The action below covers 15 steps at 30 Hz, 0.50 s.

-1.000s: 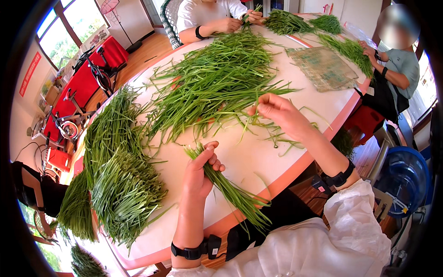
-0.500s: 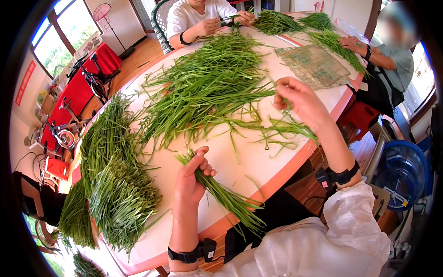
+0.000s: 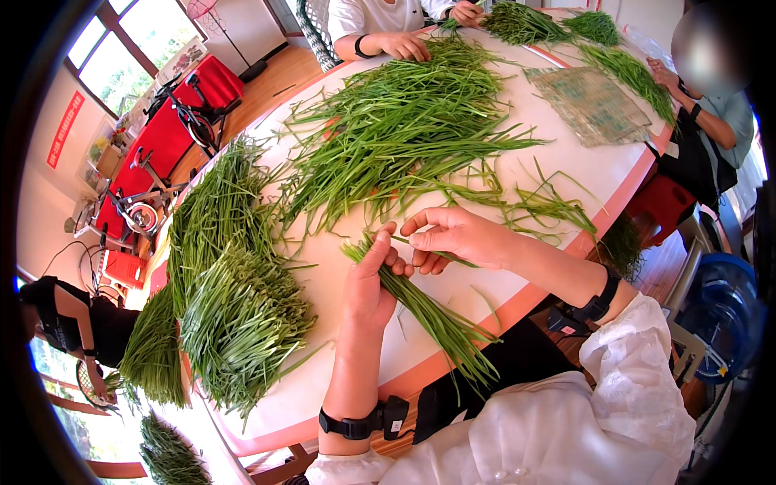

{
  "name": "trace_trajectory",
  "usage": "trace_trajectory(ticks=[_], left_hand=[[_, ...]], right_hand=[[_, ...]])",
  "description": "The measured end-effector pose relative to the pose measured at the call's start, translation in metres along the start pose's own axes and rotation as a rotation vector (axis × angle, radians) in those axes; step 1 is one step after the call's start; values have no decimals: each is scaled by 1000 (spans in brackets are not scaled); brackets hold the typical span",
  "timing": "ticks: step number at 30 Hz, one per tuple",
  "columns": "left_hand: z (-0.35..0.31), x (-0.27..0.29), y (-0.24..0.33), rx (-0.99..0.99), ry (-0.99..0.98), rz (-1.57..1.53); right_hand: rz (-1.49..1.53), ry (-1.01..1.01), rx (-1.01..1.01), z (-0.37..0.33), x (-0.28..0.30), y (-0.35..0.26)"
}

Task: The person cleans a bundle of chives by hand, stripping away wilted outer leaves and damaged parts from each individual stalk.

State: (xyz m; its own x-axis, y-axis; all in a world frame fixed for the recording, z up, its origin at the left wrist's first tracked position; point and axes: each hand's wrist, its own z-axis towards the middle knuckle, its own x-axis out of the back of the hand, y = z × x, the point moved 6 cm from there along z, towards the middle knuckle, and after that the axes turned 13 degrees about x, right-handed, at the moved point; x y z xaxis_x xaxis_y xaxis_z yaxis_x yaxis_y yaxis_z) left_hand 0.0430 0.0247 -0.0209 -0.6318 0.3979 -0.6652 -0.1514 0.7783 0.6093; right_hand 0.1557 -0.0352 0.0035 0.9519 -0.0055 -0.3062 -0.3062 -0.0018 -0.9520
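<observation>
My left hand (image 3: 373, 284) is closed around a bunch of green chives (image 3: 443, 325), its pale ends poking up past the thumb and the leafy ends hanging over the table's near edge. Right beside it, my right hand (image 3: 465, 239) is closed in a pinch; a thin green chive stalk (image 3: 462, 261) shows below its fingers. Beyond both hands a large loose pile of chives (image 3: 412, 121) lies across the table. Thinner loose stalks (image 3: 550, 206) trail off to its right.
Stacked chives (image 3: 242, 323) fill the table's left side. A worn greenish sheet (image 3: 594, 105) lies at the far right. Two people work across the table, another at the left edge (image 3: 77, 319). A blue tub (image 3: 715, 315) stands right of me.
My right hand has come down and left from over the loose stalks to the bunch in my left hand. The person opposite has lowered a hand onto the big pile. The whole view has shifted.
</observation>
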Motion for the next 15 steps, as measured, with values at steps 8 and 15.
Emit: trace_trajectory(ticks=[8,15], left_hand=[[-3,11,8,-60,61,-95],[-4,1,10,-58,40,-199]], right_hand=[[83,-57,-209,-37,31,7],[-225,-81,-214,-79,61,-10]])
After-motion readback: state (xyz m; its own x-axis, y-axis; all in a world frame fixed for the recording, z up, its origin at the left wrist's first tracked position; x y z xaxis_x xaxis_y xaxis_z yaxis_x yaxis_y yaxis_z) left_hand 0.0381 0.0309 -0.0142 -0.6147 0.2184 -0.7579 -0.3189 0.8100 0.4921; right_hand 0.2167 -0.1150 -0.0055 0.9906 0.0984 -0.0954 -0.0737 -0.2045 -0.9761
